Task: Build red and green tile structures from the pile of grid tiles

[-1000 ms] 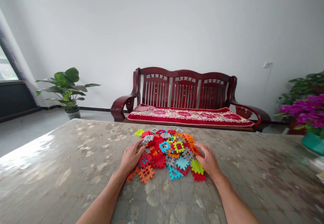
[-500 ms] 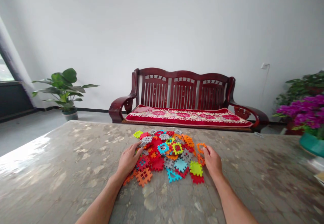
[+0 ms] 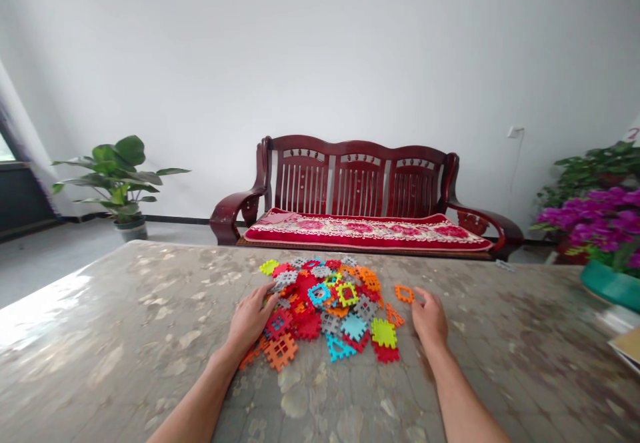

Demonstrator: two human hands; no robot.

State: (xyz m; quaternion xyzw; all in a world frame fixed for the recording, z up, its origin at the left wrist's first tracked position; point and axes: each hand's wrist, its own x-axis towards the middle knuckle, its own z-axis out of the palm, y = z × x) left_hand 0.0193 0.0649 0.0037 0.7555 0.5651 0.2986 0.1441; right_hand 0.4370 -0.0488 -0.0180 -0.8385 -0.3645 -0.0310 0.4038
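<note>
right hand [image 3: 431, 316] has shifted outward, away from the pile [image 3: 339, 311], and an orange frame piece [image 3: 405, 300] now lies apart from it on the worktop [image 3: 175, 323]. half a second ago that piece was pinched at the fingertips, nearer the pile. now the right fingertips are just beside its right edge; can't tell whether they are released or still lightly touching. an orange lattice piece [image 3: 395, 315] lies between the frame and the pile's right side, nearest the lime square [image 3: 384, 331], which overlaps a red piece [image 3: 387, 355].

left hand [image 3: 251, 316] has stayed put: loose, thumb and fingers apart, resting at the pile's left edge by a grey piece [image 3: 285, 280], nothing visibly gripped.

meaning, as a judgement: one piece looks singled out, the rest remain heaped in the middle of the worktop, so sorting through pieces seems barely begun. nothing appears joined, though overlaps hide some edges. the lower left orange window piece [image 3: 287, 341] sits at the near edge, apparently undisturbed.
</note>
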